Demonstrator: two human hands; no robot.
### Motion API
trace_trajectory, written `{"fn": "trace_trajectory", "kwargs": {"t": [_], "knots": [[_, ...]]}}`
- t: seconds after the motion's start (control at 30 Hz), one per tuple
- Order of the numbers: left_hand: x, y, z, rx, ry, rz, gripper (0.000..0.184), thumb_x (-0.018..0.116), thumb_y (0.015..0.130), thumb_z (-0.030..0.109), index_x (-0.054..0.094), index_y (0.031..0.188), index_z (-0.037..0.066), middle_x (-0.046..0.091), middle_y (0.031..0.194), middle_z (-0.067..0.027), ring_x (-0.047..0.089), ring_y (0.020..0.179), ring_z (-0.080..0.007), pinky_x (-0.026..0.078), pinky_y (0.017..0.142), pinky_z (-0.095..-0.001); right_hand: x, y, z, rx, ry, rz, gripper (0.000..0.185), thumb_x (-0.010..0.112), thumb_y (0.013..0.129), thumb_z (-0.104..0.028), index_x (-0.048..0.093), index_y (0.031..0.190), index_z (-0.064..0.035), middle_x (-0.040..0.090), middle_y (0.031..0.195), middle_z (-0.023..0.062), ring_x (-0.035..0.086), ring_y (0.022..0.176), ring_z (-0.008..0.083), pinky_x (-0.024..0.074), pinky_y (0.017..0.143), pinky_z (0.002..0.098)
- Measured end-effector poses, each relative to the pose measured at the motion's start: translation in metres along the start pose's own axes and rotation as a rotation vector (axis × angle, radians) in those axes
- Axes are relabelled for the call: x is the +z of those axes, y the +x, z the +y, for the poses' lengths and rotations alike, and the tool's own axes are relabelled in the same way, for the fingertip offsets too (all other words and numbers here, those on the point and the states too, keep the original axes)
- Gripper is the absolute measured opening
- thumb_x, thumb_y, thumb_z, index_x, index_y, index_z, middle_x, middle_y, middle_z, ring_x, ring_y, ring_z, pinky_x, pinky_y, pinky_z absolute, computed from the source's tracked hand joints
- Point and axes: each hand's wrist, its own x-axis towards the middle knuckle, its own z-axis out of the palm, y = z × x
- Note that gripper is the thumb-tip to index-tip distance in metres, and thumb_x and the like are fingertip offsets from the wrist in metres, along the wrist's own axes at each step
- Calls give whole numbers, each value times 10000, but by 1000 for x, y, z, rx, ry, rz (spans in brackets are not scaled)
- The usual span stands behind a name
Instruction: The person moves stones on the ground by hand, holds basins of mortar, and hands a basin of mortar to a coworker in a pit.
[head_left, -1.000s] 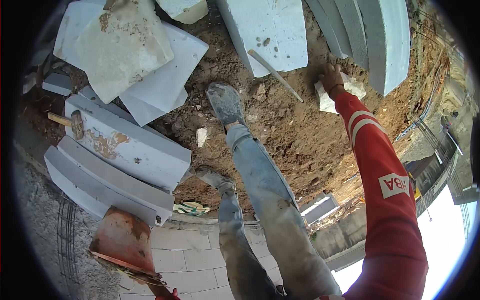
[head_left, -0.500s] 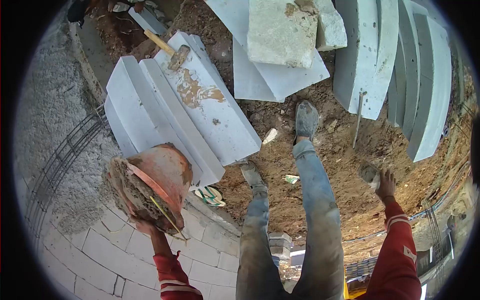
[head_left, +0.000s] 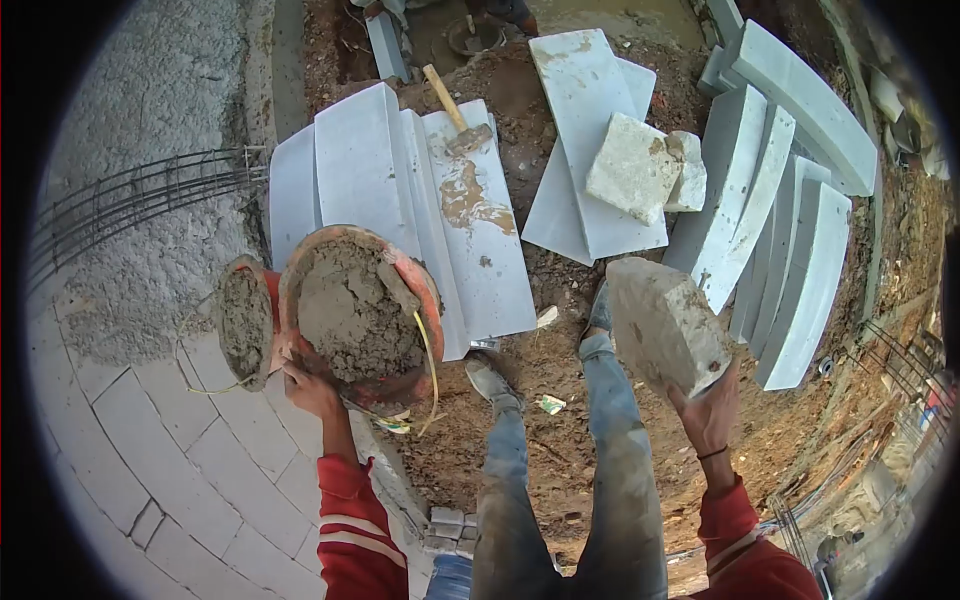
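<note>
A rough, pale stone block (head_left: 665, 325) is raised in front of my right leg, and my right hand (head_left: 708, 408) grips its lower right corner. At left, my left hand (head_left: 312, 390) is at the lower left rim of a reddish bucket (head_left: 430, 290) full of wet grey mortar (head_left: 355, 310). Its fingers are partly hidden, but they look closed on that rim. A second, smaller mortar container (head_left: 245, 315) touches the bucket's left side. A thin yellow strip hangs over the bucket's right edge.
White blocks (head_left: 365, 165) lie behind the bucket, one bearing a hammer (head_left: 457, 115). More slabs (head_left: 590, 150) and a rough stone (head_left: 632, 170) lie beyond my feet, with curved blocks (head_left: 810, 280) at right. Rebar (head_left: 150, 200) crosses at left. Parts of another person (head_left: 510, 12) show at top.
My right hand has lifted the stone from the ground. The bucket now sits more upright, its mortar facing up, with my left hand still on it. The view has shifted.
</note>
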Motion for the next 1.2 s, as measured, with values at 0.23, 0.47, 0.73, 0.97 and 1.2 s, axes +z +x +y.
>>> {"fn": "trace_trajectory", "kwargs": {"t": [0.23, 0.47, 0.73, 0.97, 1.2], "knots": [[2, 7, -11, 62, 21, 77, 619, 435, 957, 502, 680, 1007, -64, 680, 846, -241, 623, 750, -355, 460, 707, -432, 74, 148, -154, -192, 217, 151, 912, 796, 664, -336, 294, 1369, -48, 619, 1005, 262, 623, 880, 438, 502, 773, 483], [-1, 3, 1, -32, -44, 37, 610, 470, 963, 494, 677, 1025, -77, 699, 851, -174, 624, 750, -231, 467, 692, -362, 162, 245, -221, -300, 41, 115, 930, 744, 699, -468, 226, 1455, -309, 637, 954, 242, 644, 844, 397, 530, 712, 473], [0, -7, 16, -104, -246, -1, 553, 457, 982, 430, 674, 960, -79, 671, 773, -109, 556, 633, -138, 433, 574, -292, 245, 273, -234, -117, -35, 24, 902, 757, 687, -460, 245, 1409, -289, 595, 1083, 259, 620, 972, 408, 515, 791, 476], [1, -3, 4, -78, -198, -6, 511, 457, 993, 397, 672, 926, -63, 666, 763, -82, 555, 602, -95, 422, 518, -243, 282, 264, -211, -133, -167, -109, 930, 768, 695, -484, 231, 1420, -259, 535, 1154, 263, 571, 1043, 457, 459, 907, 503], [1, -4, 11, -77, -304, 43, 536, 465, 983, 403, 665, 938, -92, 634, 724, -73, 514, 617, -138, 403, 540, -292, 263, 275, -213, -246, -252, -104, 895, 760, 704, -483, 275, 1421, -256, 377, 1261, 215, 442, 1153, 431, 453, 873, 518]]}}
